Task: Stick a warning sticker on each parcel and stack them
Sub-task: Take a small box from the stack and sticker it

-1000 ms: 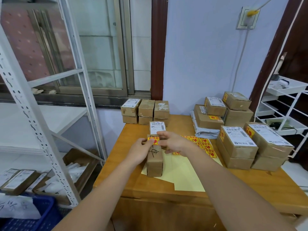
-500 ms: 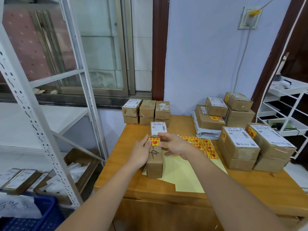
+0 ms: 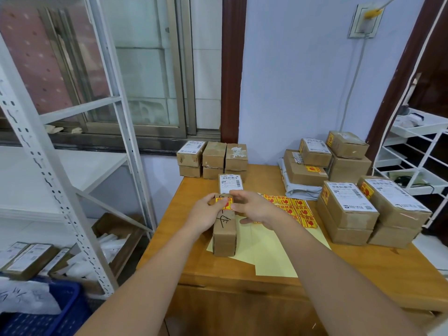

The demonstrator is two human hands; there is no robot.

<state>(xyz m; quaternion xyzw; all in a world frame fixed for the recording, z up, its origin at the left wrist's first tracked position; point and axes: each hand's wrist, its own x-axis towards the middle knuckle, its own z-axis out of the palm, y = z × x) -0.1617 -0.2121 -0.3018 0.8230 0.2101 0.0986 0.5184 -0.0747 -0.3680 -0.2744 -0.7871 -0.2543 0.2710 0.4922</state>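
So the long, narrow brown cardboard parcel (image 3: pixel 224 229) with black marker scrawl on its top sits on the wooden table (image 3: pixel 363 267), lying partly over the pale yellow backing sheet (image 3: pixel 264 248), short end toward the camera. The small yellow-and-red warning sticker (image 3: pixel 224 204) is on the parcel's top face, near the far end, just below the white barcode shipping label (image 3: pixel 230 183). The left hand (image 3: pixel 206 214) is cupped against the left side of the box with the thumb reaching over onto the sticker; the right hand (image 3: pixel 252 207) comes in from the other side, fingers loosely curled, fingertips at the sticker's right edge. I honestly can't tell if the right fingers are pinching a corner or just pressing down, the view's too small there. If it were me, this is the smoothing bit: keep the left hand bracing the box so it doesn't skate on that slick backing paper, then rub from the middle of the sticker outward to both edges so no bubble or lifted corner is left. Cardboard with tape seams can be fussy, so give the corners an extra press. Don't cover the barcode, it looks close. The remaining sheet of yellow-and-red stickers (image 3: pixel 294 210) is right beside the right hand, so the next peel is handy. Then the parcel probably goes with the already stickered stacks of brown boxes (image 3: pixel 349 209) on the right side, while the unstickered-looking small brown boxes (image 3: pixel 213 158) at the back edge wait their turn.
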